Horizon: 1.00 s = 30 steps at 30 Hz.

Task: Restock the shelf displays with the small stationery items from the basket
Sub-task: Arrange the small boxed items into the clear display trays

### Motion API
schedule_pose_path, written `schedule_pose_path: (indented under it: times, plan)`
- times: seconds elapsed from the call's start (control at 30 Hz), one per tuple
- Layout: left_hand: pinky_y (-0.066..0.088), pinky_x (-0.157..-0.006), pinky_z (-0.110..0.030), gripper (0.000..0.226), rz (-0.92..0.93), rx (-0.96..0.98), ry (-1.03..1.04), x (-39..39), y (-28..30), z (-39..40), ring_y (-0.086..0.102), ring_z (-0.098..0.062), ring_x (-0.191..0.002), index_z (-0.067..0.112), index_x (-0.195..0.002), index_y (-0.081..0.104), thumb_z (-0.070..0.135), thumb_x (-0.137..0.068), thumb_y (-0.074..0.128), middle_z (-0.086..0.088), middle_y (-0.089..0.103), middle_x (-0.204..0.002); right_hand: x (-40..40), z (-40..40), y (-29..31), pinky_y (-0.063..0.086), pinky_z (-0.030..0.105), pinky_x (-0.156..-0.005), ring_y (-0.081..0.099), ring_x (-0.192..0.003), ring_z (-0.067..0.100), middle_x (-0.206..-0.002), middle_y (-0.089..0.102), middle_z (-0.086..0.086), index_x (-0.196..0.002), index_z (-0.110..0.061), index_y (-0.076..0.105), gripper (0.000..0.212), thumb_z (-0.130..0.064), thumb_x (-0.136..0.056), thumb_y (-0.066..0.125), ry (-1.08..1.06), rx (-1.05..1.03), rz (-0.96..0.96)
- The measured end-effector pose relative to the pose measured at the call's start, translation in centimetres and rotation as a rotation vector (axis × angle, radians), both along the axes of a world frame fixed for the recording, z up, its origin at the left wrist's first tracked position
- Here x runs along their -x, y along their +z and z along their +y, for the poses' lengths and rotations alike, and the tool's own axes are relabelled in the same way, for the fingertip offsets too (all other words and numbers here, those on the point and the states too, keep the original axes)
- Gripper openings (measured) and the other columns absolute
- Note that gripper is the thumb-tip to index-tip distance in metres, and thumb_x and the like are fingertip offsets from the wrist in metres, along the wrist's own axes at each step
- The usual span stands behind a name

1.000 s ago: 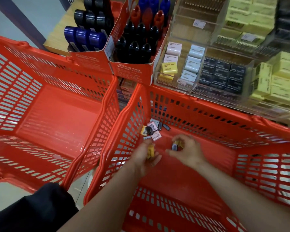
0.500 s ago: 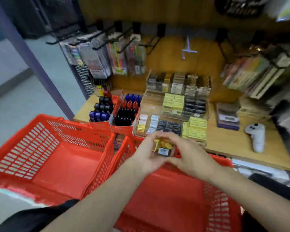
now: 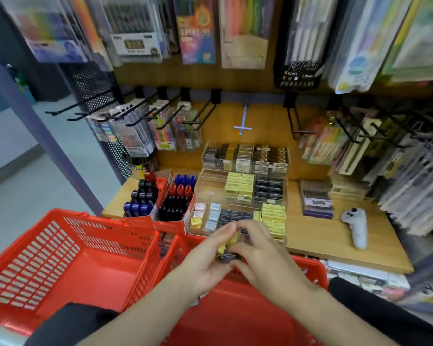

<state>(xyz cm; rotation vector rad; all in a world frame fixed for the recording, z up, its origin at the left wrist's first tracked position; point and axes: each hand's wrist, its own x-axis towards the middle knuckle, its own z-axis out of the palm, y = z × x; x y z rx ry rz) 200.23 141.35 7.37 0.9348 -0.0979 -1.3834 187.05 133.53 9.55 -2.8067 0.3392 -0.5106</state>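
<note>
Holding a small cluster of little boxes (image 3: 227,247) between them, both hands hover over the far rim of the right-hand red basket (image 3: 318,267), just in front of the clear display trays (image 3: 238,193) on the wooden shelf (image 3: 318,233). The left hand (image 3: 205,260) cups the cluster from below and the side, fingers curled round it; the right hand (image 3: 260,255) pinches at its top, thumb and fingertips closed on a yellow box and a dark one beneath it. How many boxes there are cannot be told, since the fingers hide most of them.

The step in hand looks like sorting: picking one box out of the handful so it can go into the matching slot. To do it well, the person should keep the left hand as a steady cradle over the basket, so anything that slips falls back in and not onto the floor. The right hand should lift off one box at a time, check its colour, and match it to the tray: yellow boxes belong with the yellow stacks (image 3: 273,216) at the front right, dark ones with the dark row (image 3: 233,216) beside them. Each box should slide in flat, label the same way as its neighbours, without knocking the marker cartons (image 3: 170,203) to the left.

A second red basket (image 3: 68,258) stands on the left.
</note>
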Motion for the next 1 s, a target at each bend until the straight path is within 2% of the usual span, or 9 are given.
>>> schedule_pose_path:
  times: [0.1,0.17,0.27,0.3,0.37,0.43,0.57,0.8,1.0]
  plan:
    - [0.053,-0.056,-0.028,0.016,0.070,-0.032,0.052,-0.4,-0.1,-1.1,0.067,-0.018,-0.067,0.008,-0.097,0.071,0.018,-0.084,0.072,-0.009,0.067,-0.082,-0.2,-0.5,0.0,0.048,0.031,-0.099,0.048,-0.123,0.023,-0.129,0.052,0.007,-0.108,-0.013,0.072,0.021,-0.021,-0.088,0.071,0.000,0.039,-0.002]
    - [0.055,-0.052,-0.027,0.020,0.142,-0.053,0.140,-1.3,0.1,-1.5,0.065,-0.018,-0.062,0.004,-0.095,0.064,0.007,-0.077,0.074,-0.011,0.065,-0.077,-0.3,-1.0,0.5,0.043,0.024,-0.102,0.051,-0.120,0.014,-0.126,0.055,0.002,-0.113,-0.012,0.070,0.021,-0.021,-0.094,0.064,-0.067,-0.124,-0.051]
    - [0.058,-0.059,-0.027,0.020,0.186,-0.086,0.238,-3.6,0.5,-1.5,0.066,-0.022,-0.069,0.000,-0.092,0.065,-0.009,-0.076,0.072,-0.018,0.063,-0.094,-0.1,-2.2,1.9,0.055,0.019,-0.078,0.068,-0.083,0.001,-0.093,0.071,-0.009,-0.114,-0.018,0.068,0.019,-0.020,-0.098,0.057,-0.325,-0.605,-0.116]
    - [0.057,-0.059,-0.026,0.015,0.101,-0.111,0.216,-4.3,0.6,-1.3,0.066,-0.022,-0.071,0.001,-0.088,0.066,-0.010,-0.079,0.070,-0.018,0.063,-0.094,-0.1,-2.6,2.3,0.056,0.018,-0.067,0.070,-0.073,0.003,-0.083,0.073,-0.005,-0.113,-0.018,0.067,0.018,-0.018,-0.098,0.056,-0.399,-0.763,-0.134]
    - [0.054,-0.054,-0.022,0.011,-0.136,-0.168,0.141,-5.2,0.7,-0.9,0.065,-0.018,-0.066,0.004,-0.082,0.069,-0.007,-0.081,0.071,-0.014,0.066,-0.084,0.0,-3.2,2.7,0.053,0.016,-0.055,0.071,-0.065,0.009,-0.081,0.073,0.007,-0.112,-0.015,0.065,0.016,-0.014,-0.098,0.056,-0.488,-1.042,-0.186]
    - [0.051,-0.052,-0.021,0.011,-0.363,-0.207,0.068,-5.5,1.0,-0.6,0.064,-0.015,-0.062,0.013,-0.073,0.075,0.005,-0.078,0.079,-0.008,0.068,-0.074,0.2,-3.2,3.0,0.054,0.018,-0.059,0.073,-0.071,0.015,-0.087,0.074,0.012,-0.110,-0.015,0.066,0.015,-0.013,-0.097,0.058,-0.499,-1.197,-0.204]
    - [0.049,-0.055,-0.019,0.016,-0.504,-0.163,-0.121,-4.7,1.9,0.0,0.064,-0.010,-0.064,0.024,-0.077,0.079,0.033,-0.065,0.085,-0.001,0.069,-0.074,-0.2,-2.4,2.7,0.056,0.017,-0.070,0.074,-0.081,0.016,-0.092,0.074,0.012,-0.103,-0.024,0.072,0.018,-0.012,-0.095,0.062,-0.428,-1.186,-0.180]
    - [0.047,-0.050,-0.018,0.015,-0.508,-0.123,-0.153,-3.6,3.0,0.0,0.060,-0.009,-0.057,0.013,-0.094,0.073,0.025,-0.085,0.076,-0.002,0.068,-0.076,-1.3,-2.1,2.2,0.059,0.027,-0.077,0.074,-0.078,0.020,-0.079,0.075,0.008,-0.102,-0.018,0.069,0.014,-0.011,-0.091,0.066,-0.400,-1.169,-0.265]
    - [0.043,-0.044,-0.016,0.016,-0.421,-0.137,-0.096,-3.9,2.9,-0.5,0.058,-0.009,-0.054,0.006,-0.096,0.069,0.019,-0.087,0.073,-0.003,0.067,-0.072,-1.9,-2.0,1.7,0.058,0.019,-0.069,0.074,-0.076,0.011,-0.082,0.075,0.001,-0.102,-0.028,0.070,0.027,-0.011,-0.082,0.077,-0.364,-1.011,-0.238]
